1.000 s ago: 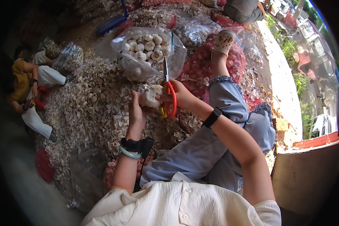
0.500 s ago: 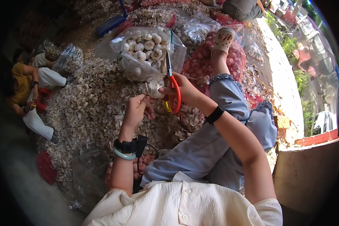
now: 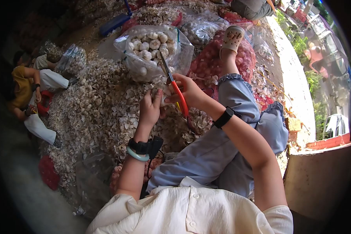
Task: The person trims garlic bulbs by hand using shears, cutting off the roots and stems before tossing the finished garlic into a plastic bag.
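Note:
My right hand (image 3: 186,91) is closed around scissors with red-orange handles (image 3: 179,95), their blades pointing up and left toward the bag of garlic. Between my two hands is a whitish garlic bulb (image 3: 167,92), mostly covered by fingers. My left hand (image 3: 151,103) pinches the bulb from the left, thumb raised along it. The right hand's fingers also reach the bulb's right side. Just beyond them stands an open clear plastic bag (image 3: 130,64) filled with garlic bulbs (image 3: 146,46).
Loose garlic skins (image 3: 101,105) cover the ground. A red mesh sack (image 3: 206,64) lies by my outstretched foot. Another clear bag (image 3: 199,31) is behind. At the left sits a person in a yellow top (image 3: 21,84); a blue dustpan (image 3: 115,24) lies at the back.
My left hand has moved up and right, closer against the bulb, its thumb now upright. The scissors have tilted so that their blades lean farther left.

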`<move>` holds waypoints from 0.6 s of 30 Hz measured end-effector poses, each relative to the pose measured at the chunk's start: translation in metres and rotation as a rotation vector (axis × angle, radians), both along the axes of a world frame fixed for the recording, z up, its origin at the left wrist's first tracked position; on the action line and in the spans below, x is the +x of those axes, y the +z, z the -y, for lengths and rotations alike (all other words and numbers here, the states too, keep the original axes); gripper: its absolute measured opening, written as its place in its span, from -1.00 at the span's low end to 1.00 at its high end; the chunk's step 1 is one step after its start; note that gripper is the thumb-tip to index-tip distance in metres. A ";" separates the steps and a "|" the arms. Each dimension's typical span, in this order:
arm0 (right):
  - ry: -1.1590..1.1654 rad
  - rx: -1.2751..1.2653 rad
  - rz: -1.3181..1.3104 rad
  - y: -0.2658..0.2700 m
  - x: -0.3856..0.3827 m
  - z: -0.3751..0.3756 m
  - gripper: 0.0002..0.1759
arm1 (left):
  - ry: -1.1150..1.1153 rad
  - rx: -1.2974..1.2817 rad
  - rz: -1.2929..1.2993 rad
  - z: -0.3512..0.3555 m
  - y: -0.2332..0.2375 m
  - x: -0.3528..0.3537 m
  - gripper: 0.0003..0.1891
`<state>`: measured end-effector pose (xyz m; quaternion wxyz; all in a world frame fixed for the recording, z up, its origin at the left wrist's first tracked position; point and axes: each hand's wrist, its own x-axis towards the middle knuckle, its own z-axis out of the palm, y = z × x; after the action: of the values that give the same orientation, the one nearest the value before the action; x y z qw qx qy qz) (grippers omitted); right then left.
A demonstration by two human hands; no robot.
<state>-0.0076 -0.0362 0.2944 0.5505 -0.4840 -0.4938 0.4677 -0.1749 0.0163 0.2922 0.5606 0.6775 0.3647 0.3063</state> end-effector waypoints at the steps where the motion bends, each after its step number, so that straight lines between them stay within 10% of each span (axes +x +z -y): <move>1: -0.015 0.002 0.003 0.000 0.000 0.001 -0.37 | -0.002 -0.001 -0.003 0.001 -0.003 0.000 -0.59; 18: -0.043 0.042 0.033 0.004 -0.010 0.005 -0.40 | 0.220 0.325 0.021 -0.011 -0.021 -0.001 -0.51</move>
<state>-0.0173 -0.0409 0.2988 0.5624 -0.4906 -0.5018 0.4373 -0.1763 0.0271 0.2712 0.4106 0.7121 0.3763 0.4275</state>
